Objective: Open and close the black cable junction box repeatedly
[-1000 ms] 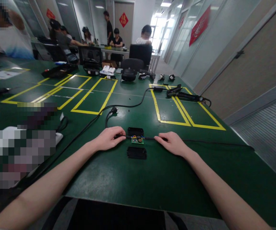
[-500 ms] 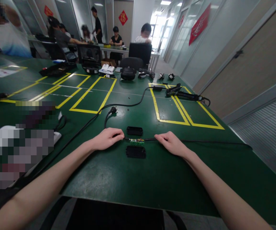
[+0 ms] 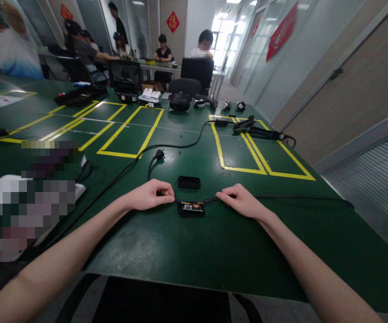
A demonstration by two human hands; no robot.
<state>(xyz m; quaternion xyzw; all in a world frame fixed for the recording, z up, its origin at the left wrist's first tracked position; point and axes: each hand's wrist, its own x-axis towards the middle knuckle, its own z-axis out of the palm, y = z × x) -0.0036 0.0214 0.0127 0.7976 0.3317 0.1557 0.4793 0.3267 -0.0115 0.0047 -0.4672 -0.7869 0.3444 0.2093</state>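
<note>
A small circuit board (image 3: pixel 192 207) with a black cable at each end hangs over or rests in a black plastic case half (image 3: pixel 191 215); I cannot tell whether it is seated. My left hand (image 3: pixel 153 194) pinches the cable just left of the board. On the other side, my right hand (image 3: pixel 237 201) has its fingers closed on the right-hand black cable (image 3: pixel 281 197), which runs on toward the table's right edge. Just beyond the board lies the second black case half (image 3: pixel 189 181), untouched, with its hollow side up. A black power plug (image 3: pixel 159 154) lies past my left hand.
A long black cord (image 3: pixel 173 146) curves over the green table (image 3: pixel 153 251) to a black tool (image 3: pixel 259 133) on yellow tape outlines. Along the far edge stand a black tray (image 3: pixel 79 96) and several dark parts. Other people sit at tables behind.
Between my hands the circuit board has come nearer to me, from between the two case halves to over the near one. It has tipped as well. Both hands keep their pinch on the cables.
</note>
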